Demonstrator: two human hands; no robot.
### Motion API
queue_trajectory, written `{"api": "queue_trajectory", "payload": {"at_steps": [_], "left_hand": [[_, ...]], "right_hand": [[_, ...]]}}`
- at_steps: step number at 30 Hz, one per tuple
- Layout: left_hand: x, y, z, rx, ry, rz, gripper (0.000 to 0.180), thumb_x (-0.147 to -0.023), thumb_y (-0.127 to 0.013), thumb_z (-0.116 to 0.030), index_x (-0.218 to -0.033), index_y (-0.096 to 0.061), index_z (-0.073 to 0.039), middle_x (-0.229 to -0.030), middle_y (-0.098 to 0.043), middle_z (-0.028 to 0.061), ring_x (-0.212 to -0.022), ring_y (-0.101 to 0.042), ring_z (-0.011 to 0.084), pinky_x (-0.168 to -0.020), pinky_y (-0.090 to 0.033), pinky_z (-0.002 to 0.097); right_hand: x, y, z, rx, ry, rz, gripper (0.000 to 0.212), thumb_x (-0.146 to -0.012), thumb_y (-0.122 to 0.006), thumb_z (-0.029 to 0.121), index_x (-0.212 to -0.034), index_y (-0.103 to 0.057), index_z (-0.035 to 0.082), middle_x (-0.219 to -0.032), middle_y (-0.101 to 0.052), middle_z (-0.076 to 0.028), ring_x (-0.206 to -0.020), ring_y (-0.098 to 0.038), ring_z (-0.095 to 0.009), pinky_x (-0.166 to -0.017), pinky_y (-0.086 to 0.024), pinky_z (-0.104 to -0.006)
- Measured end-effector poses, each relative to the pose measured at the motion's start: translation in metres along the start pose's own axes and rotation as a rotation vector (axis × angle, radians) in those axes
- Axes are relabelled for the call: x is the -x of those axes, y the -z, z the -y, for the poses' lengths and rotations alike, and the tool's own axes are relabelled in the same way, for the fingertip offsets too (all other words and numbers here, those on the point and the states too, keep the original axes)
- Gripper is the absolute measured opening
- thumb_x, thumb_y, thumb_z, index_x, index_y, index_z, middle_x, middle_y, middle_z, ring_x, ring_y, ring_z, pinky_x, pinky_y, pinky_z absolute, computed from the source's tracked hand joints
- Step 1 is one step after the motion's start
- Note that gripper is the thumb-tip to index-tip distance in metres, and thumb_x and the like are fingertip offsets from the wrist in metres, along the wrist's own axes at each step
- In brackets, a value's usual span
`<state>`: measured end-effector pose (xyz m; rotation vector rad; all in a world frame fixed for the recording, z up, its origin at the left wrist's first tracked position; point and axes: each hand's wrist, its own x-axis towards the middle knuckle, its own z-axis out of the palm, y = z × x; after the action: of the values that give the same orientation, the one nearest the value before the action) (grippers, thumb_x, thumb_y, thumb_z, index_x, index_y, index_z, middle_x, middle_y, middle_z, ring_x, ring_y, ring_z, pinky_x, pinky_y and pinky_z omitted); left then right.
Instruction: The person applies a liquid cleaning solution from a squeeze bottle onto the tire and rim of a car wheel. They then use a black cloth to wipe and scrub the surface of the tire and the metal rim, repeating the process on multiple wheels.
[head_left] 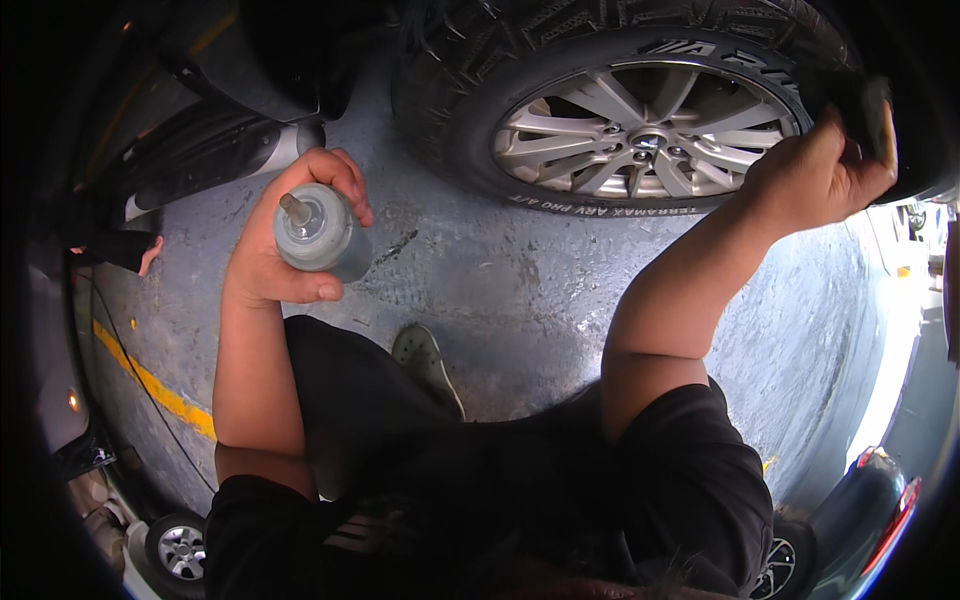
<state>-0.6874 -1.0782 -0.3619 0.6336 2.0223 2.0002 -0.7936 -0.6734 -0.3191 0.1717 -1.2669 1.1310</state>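
Note:
My left hand [275, 235] is wrapped round a translucent squeeze bottle [318, 235] with a narrow nozzle on its cap. The bottle is held up over the floor, its nozzle toward me. My right hand [835, 165] is stretched out to the far right and grips a dark grey pad [876, 112], whether sponge or cloth I cannot tell. That hand is at the right side of a big black tyre [450, 130] with white raised lettering. A silver multi-spoke wheel rim [650, 142] sits inside the tyre. Shadow hides whether the pad touches the rubber.
A vehicle's side step [225, 165] juts in at the upper left, with another person's hand [150, 255] below it. A dark cable [150, 390] crosses a yellow line [150, 378] on the grey floor [520, 300]. My shoe [425, 365] is planted below the wheel. Cars stand behind me.

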Motion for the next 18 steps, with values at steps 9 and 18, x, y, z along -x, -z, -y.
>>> {"api": "queue_trajectory", "payload": {"at_steps": [9, 18], "left_hand": [[0.005, 0.002, 0.005, -0.009, 0.003, 0.021, 0.077, -0.059, -0.098, -0.044, -0.114, -0.059, -0.007, -0.107, -0.057, 0.0052, -0.097, -0.061, 0.0164, -0.085, -0.049, 0.0328], [-0.003, -0.018, 0.003, -0.020, 0.099, 0.081, 0.079, -0.057, -0.101, -0.043, -0.112, -0.056, -0.008, -0.105, -0.055, 0.0065, -0.095, -0.062, 0.0184, -0.087, -0.051, 0.0350]], "right_hand": [[0.192, -0.053, 0.021, 0.200, 0.448, 0.620, 0.042, -0.072, -0.075, 0.005, -0.106, -0.083, 0.029, -0.110, -0.066, 0.003, -0.104, -0.056, -0.017, -0.085, -0.037, -0.0365], [0.152, -0.030, -0.004, 0.361, 0.570, 0.499, 0.030, -0.080, -0.068, 0.027, -0.104, -0.080, 0.041, -0.100, -0.059, 0.011, -0.093, -0.052, -0.011, -0.100, -0.028, -0.0427]]}}
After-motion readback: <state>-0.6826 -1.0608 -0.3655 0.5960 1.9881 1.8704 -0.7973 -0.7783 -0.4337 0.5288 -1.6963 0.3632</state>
